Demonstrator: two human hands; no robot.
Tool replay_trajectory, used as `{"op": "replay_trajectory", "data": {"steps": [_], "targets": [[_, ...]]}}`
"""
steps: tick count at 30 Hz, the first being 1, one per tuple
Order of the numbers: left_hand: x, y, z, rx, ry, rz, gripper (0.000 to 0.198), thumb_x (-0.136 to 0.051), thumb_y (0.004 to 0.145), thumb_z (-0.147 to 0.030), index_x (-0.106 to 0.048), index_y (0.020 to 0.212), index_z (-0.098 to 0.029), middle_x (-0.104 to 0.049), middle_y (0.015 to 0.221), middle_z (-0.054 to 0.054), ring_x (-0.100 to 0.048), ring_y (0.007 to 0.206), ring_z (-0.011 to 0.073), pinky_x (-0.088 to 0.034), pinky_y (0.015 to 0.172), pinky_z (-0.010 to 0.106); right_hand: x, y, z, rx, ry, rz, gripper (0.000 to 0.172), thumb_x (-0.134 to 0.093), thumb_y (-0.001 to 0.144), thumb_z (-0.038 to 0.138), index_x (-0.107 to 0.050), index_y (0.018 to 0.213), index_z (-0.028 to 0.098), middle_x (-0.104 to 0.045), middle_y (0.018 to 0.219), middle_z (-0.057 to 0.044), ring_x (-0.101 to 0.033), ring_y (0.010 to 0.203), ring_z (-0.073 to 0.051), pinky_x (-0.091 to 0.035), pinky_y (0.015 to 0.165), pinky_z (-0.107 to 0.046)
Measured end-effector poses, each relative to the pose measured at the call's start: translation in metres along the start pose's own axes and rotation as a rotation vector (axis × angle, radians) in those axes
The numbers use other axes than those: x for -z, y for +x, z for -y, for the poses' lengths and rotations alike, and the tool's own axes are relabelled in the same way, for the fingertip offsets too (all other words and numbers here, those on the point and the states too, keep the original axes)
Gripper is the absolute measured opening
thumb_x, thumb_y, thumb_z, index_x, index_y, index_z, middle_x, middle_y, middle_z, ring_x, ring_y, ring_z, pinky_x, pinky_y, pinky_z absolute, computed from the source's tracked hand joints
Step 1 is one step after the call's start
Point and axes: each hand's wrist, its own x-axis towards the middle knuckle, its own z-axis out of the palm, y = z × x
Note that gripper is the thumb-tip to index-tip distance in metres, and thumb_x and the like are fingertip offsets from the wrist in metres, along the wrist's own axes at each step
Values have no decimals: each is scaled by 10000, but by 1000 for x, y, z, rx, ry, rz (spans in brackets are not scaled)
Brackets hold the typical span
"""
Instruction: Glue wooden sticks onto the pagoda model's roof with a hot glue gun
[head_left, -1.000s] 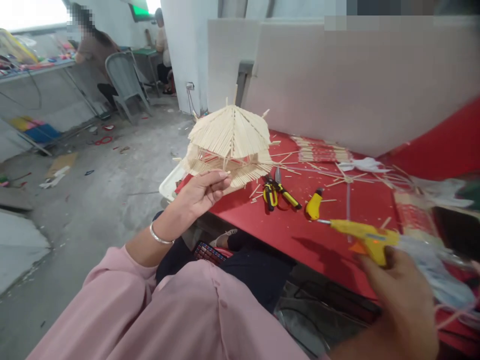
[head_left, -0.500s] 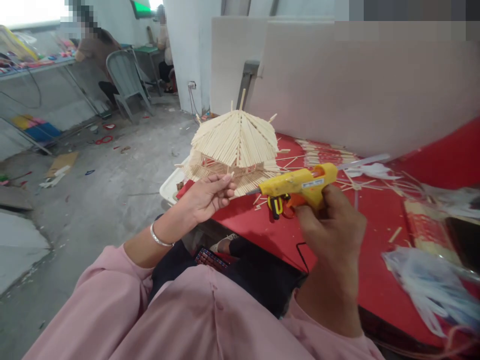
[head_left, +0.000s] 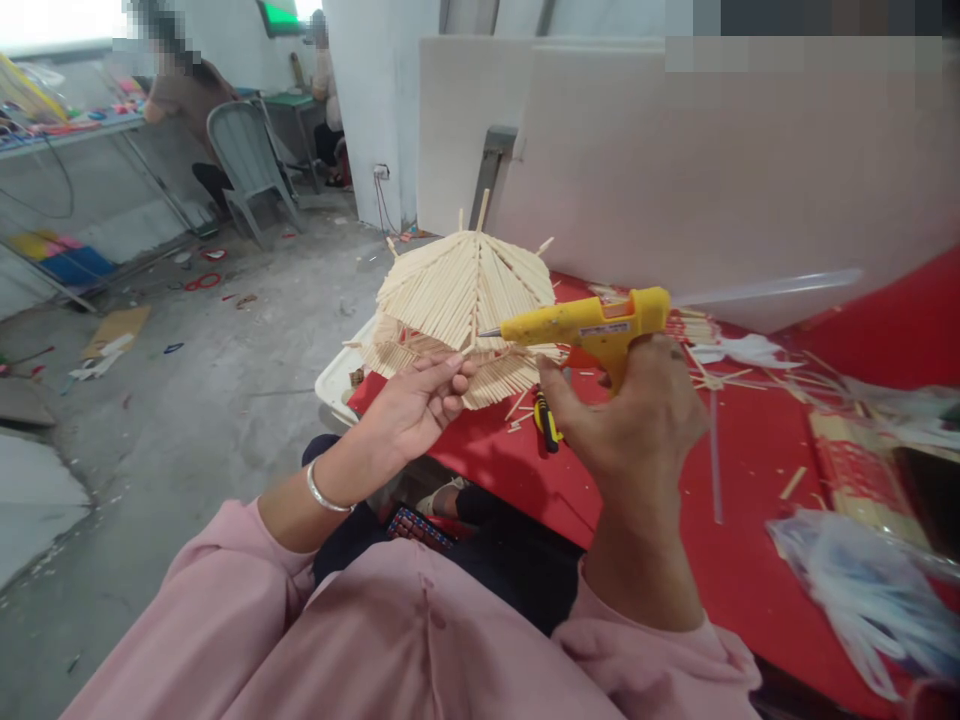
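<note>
A small model house (head_left: 435,290) made of thin wooden sticks, with a sloping many-sided roof, stands in front of me on the red table. My left hand (head_left: 427,405) is before its lower front edge, thumb and fingertips pinched on a short wooden stick (head_left: 469,350). A yellow glue gun (head_left: 585,322) is in my right hand (head_left: 637,405), fingers wrapped round its handle. Its metal nozzle points left, close above the stick and in front of the roof's lower edge; whether it touches cannot be made out. A clear glue stick (head_left: 772,287) sticks out of its back.
A black-and-yellow hand tool (head_left: 547,420) and loose sticks lie on the red table (head_left: 750,600). Plastic bags (head_left: 862,580) and stick bundles (head_left: 862,470) are at the right. A white tray (head_left: 330,385) is by the model. Two people sit at tables in the back left.
My right hand has lifted the glue gun and brought it left, its nozzle now by the stick's tip. My left hand keeps its pinch, nearly in place.
</note>
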Motion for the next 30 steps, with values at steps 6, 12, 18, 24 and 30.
{"op": "replay_trajectory", "data": {"steps": [6, 12, 18, 24, 30], "targets": [[1, 2, 7, -3, -54, -3, 197, -554, 945, -13, -664, 794, -74, -660, 687, 7, -594, 495, 10, -444, 424, 59, -5, -3, -1, 53, -32, -15, 427, -642, 850, 587, -587, 1024, 200, -595, 839, -74, -595, 764, -245, -400, 619, -328], [0, 4, 12, -25, -107, -20, 181, -573, 909, 23, -652, 792, -90, -668, 720, 7, -616, 535, 18, -452, 445, 64, -4, -4, 0, 53, -30, -17, 409, -647, 847, 572, -587, 1003, 199, -592, 811, -70, -599, 759, -244, -419, 625, -336], [-4, 2, 14, -42, -146, -47, 144, -585, 929, -7, -650, 841, -101, -682, 746, 2, -649, 573, 24, -444, 454, 66, -3, -5, 3, 20, -17, 21, 431, -639, 844, 579, -590, 977, 172, -595, 808, -100, -602, 768, -267, -400, 610, -349], [-8, 0, 10, -46, -104, -71, 192, -556, 939, 6, -643, 797, -89, -688, 707, 8, -663, 562, 37, -473, 476, 85, -6, -7, 1, 71, -69, -50, 395, -634, 856, 578, -585, 963, 201, -617, 818, -85, -625, 767, -267, -391, 601, -326], [-4, 2, 6, -63, -79, -31, 168, -622, 900, -2, -669, 762, -86, -697, 697, 6, -686, 605, 47, -492, 501, 83, -4, -8, 3, 113, -107, -67, 374, -624, 874, 555, -586, 986, 201, -634, 828, -92, -633, 759, -266, -386, 582, -324]]}}
